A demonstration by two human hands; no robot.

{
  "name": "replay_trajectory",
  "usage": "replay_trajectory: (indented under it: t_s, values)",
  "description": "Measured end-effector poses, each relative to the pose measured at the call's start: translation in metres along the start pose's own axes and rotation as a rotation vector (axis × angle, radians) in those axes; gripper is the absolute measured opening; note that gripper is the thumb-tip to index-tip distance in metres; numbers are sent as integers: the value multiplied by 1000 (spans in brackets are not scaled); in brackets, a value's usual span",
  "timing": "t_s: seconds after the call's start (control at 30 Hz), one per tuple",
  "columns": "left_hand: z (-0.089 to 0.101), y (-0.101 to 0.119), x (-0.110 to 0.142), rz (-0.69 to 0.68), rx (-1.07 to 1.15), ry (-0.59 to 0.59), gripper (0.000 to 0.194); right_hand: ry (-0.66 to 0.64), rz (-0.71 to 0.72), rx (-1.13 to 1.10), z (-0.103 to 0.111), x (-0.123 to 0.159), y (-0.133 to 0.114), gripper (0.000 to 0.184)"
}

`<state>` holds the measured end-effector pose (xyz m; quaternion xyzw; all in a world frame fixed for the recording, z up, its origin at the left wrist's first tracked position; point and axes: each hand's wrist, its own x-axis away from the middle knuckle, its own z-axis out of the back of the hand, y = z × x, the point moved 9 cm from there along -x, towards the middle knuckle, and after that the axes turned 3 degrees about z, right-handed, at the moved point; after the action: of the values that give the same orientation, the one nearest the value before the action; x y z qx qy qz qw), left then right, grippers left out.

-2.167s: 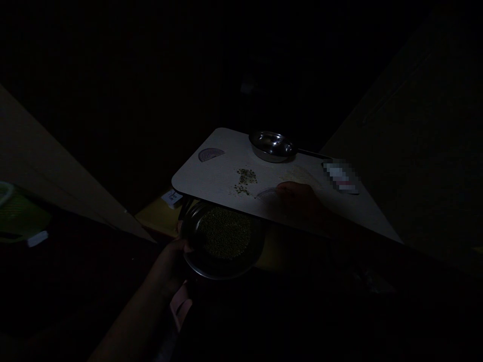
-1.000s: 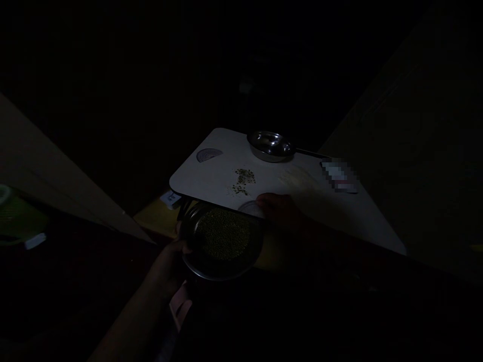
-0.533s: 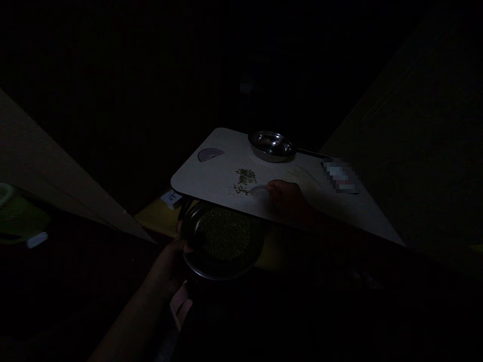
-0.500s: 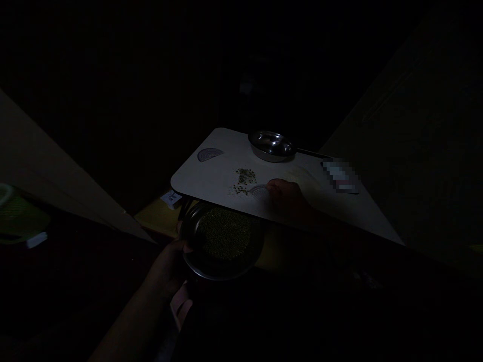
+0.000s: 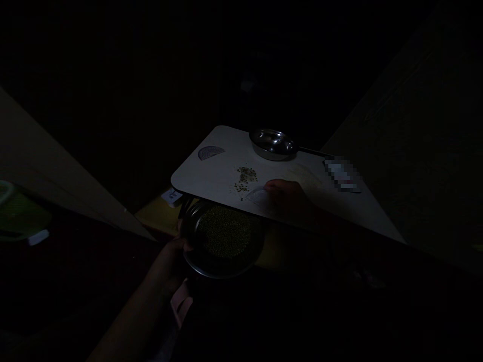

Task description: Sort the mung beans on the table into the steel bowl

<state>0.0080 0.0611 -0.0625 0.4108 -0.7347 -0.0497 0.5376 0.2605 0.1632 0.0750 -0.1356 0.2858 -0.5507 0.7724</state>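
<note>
Now the right hand [image 5: 287, 194], pinching a half-disc [image 5: 257, 195], has seemingly, in this gloom, nudged a bean [image 5: 242, 199] nearer the pan [image 5: 217, 276] the left hand [image 5: 172, 258] grips.

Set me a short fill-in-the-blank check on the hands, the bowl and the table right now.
1. The left hand holds a dish of grains, and the right hand holds a flat piece shaped like a ____ circle.
2. Counting that one, ____ such pieces are in view.
3. The shiny bowl stands near the table's ____ edge, as the wearer sees it.
4. The tabletop's colour is ____.

Missing words: half; two; far; white.
</note>
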Motion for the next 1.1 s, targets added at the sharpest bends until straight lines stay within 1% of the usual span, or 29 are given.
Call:
replay_trajectory:
  t_s: [0.13, 0.23, 0.33, 0.4, 0.47, 0.57, 0.63, 0.77, 0.83, 0.93, 1.1]
  values:
    - [-3, 3, 1, -32, -65, -17, 19, -60, 31, 10, -5, 5, -6, 31]
    - [-1, 1, 1, 2, -83, 17, 18, -45, 36, 45, -6, 2, -6, 29]
    - [-2, 4, 3, -15, -73, 17, 20, -24, 24, 64, -6, -1, -4, 28]
    - [-3, 6, 3, -30, -53, 18, 20, -32, 22, 60, -8, -2, -5, 28]
    - [-2, 5, 3, -23, -39, 34, 19, -54, 30, 56, -11, 0, -8, 30]
    - [-3, 4, 3, -21, -36, 22, 19, -85, 28, 58, -14, 2, -14, 30]
    - [-4, 5, 3, -31, -44, 17, 19, -88, 20, 61, -16, 2, -18, 29]
    - [0, 4, 5, -19, -51, 59, 18, -102, 28, 44, -22, 1, -27, 26]
    - [-1, 3, 5, -13, -45, 49, 18, -116, 43, 25, -24, 1, -29, 26]
    - [0, 2, 4, 3, -66, 45, 18, -71, 46, 28, -19, 1, -23, 27]
    - [-3, 6, 2, -41, -64, -1, 22, 48, -13, 75, -4, -1, 6, 30]
